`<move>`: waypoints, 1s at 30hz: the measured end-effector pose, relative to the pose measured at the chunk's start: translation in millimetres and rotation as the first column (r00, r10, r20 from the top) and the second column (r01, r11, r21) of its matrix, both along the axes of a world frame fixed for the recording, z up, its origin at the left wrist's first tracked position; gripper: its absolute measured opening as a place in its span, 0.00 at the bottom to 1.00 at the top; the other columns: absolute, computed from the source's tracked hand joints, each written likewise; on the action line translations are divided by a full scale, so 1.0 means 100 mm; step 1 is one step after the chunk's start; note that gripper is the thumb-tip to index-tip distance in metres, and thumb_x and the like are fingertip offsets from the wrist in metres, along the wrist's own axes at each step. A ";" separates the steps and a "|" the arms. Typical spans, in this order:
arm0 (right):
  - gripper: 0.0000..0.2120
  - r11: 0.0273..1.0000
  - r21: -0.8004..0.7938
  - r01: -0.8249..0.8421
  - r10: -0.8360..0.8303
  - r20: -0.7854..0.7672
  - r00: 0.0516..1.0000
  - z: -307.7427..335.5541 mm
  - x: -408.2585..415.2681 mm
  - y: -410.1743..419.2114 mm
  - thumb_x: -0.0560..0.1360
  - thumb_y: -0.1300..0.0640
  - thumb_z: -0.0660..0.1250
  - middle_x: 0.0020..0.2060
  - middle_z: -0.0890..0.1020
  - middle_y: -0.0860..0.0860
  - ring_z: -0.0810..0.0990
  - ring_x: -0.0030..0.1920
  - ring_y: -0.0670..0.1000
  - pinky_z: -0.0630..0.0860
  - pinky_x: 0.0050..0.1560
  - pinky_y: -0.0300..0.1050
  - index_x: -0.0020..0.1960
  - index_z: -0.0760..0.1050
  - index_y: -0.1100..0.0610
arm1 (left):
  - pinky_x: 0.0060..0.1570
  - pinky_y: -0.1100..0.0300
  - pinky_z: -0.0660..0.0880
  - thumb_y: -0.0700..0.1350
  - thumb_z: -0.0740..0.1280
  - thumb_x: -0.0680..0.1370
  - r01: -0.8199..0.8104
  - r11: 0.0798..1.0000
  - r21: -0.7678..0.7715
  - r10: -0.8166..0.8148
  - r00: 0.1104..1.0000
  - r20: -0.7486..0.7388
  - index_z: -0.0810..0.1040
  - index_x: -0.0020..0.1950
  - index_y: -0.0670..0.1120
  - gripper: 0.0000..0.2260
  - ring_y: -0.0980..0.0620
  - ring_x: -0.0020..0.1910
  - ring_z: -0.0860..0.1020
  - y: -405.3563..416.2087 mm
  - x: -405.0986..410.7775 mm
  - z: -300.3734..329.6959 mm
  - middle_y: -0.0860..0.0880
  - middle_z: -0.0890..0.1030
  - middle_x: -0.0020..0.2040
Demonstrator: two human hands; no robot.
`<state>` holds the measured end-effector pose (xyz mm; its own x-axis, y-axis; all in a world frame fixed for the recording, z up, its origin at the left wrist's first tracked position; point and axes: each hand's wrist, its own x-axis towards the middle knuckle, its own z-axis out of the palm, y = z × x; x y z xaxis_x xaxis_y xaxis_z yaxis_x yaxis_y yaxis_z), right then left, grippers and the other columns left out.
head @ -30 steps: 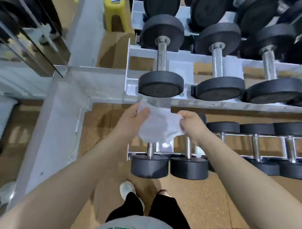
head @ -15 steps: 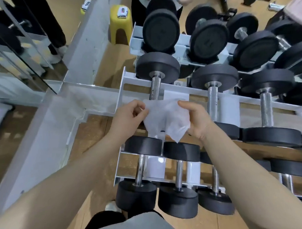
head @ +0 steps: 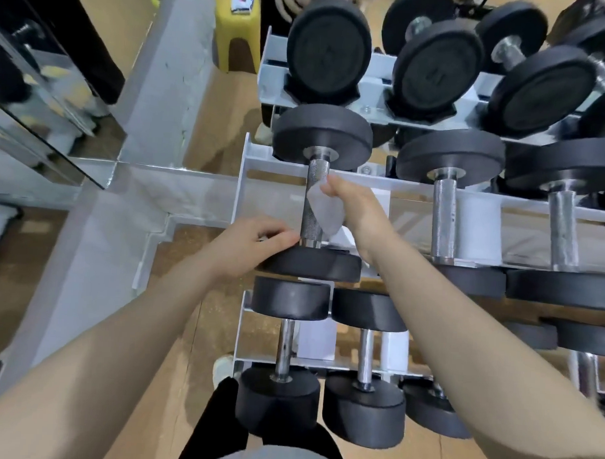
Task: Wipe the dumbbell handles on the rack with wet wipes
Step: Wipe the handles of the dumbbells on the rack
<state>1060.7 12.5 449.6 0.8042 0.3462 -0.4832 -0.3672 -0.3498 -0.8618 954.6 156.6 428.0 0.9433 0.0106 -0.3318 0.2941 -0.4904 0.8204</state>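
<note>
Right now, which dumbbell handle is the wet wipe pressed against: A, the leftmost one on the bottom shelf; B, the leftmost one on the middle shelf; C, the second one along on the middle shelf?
B: the right hand holds the wet wipe against the leftmost middle-shelf handle.

We see the rack (head: 248, 179) holding three tiers of dumbbells, far tier highest. On the middle tier, the leftmost dumbbell (head: 317, 199) lies with its handle running near to far. The right hand (head: 358, 210) holds the wipe (head: 324, 211) against the handle's right side. The left hand (head: 249, 248) rests on the near weight's left edge. A stool (head: 238, 28) stands far left of the rack.
</note>
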 end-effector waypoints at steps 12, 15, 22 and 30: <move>0.24 0.937 -0.321 -0.138 0.195 0.153 0.969 -0.36 0.14 0.29 0.76 0.55 0.65 0.47 0.71 0.55 0.70 0.47 0.52 0.68 0.38 0.37 0.64 0.56 0.60 | 0.50 0.60 0.74 0.52 0.66 0.75 0.084 0.990 -0.112 -0.091 0.994 -0.057 0.79 0.43 0.59 0.03 0.60 0.47 0.77 0.14 0.11 -0.14 0.57 0.81 0.46; 0.16 0.958 -0.284 -0.042 0.094 0.174 0.980 -0.36 0.26 0.44 0.78 0.53 0.63 0.44 0.72 0.52 0.70 0.46 0.51 0.64 0.38 0.35 0.59 0.62 0.59 | 0.49 0.61 0.74 0.53 0.65 0.75 0.097 0.988 -0.116 -0.105 0.992 -0.065 0.79 0.44 0.58 0.03 0.60 0.46 0.77 0.15 0.13 -0.14 0.57 0.81 0.46; 0.11 0.943 -0.289 -0.164 0.190 0.063 0.980 -0.26 0.23 0.29 0.77 0.57 0.63 0.33 0.71 0.52 0.70 0.34 0.48 0.68 0.33 0.32 0.37 0.66 0.56 | 0.51 0.55 0.74 0.53 0.65 0.75 0.126 0.990 -0.063 -0.129 0.990 -0.051 0.81 0.45 0.54 0.07 0.57 0.47 0.78 0.18 0.15 -0.21 0.55 0.82 0.45; 0.10 0.953 -0.288 -0.089 0.113 0.069 0.991 -0.23 0.30 0.32 0.78 0.52 0.62 0.31 0.71 0.49 0.69 0.32 0.47 0.66 0.29 0.35 0.41 0.70 0.57 | 0.50 0.57 0.74 0.53 0.64 0.74 0.138 0.989 -0.046 -0.140 0.989 -0.050 0.80 0.45 0.54 0.07 0.57 0.47 0.78 0.18 0.16 -0.22 0.55 0.81 0.46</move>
<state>1091.1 44.4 426.4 0.8139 0.2860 -0.5058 -0.2481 -0.6160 -0.7477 970.5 174.7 406.2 0.9157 -0.1347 -0.3786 0.2689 -0.4948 0.8264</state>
